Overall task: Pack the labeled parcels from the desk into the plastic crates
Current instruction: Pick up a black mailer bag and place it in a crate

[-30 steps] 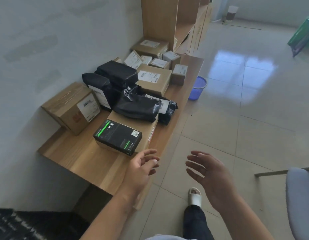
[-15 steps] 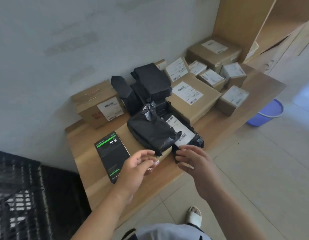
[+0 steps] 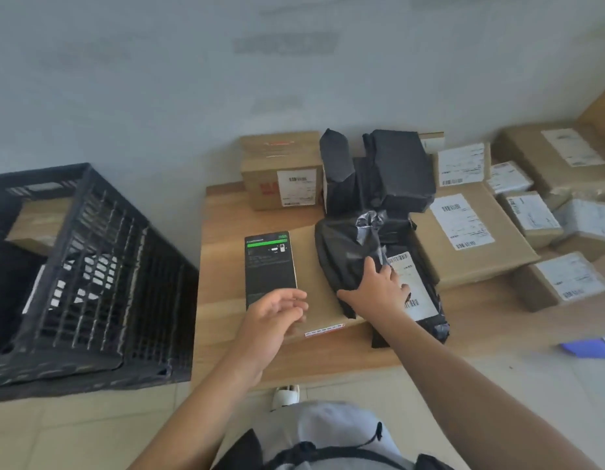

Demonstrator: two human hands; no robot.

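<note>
Labeled parcels cover the wooden desk (image 3: 226, 212). My right hand (image 3: 379, 288) lies with spread fingers on a black plastic-wrapped parcel (image 3: 348, 259), which rests partly on a flat brown box (image 3: 314, 293) and partly on a black labeled bag (image 3: 419, 300). My left hand (image 3: 277, 308) hovers with relaxed fingers over the near end of a black box with a green stripe (image 3: 269, 262) that lies on the flat brown box; it holds nothing. A black plastic crate (image 3: 101, 266) stands left of the desk, with parcels showing inside.
Two more black-wrapped parcels (image 3: 396, 167) and a brown carton (image 3: 280, 169) stand against the wall. Several taped cardboard boxes with white labels (image 3: 464, 228) fill the desk's right side. A blue basin (image 3: 589, 347) sits on the tiled floor at the right.
The view swung left, bringing the black crate into sight. My right hand moved forward onto the black wrapped parcel. My left hand reached over the near end of the black and green box.
</note>
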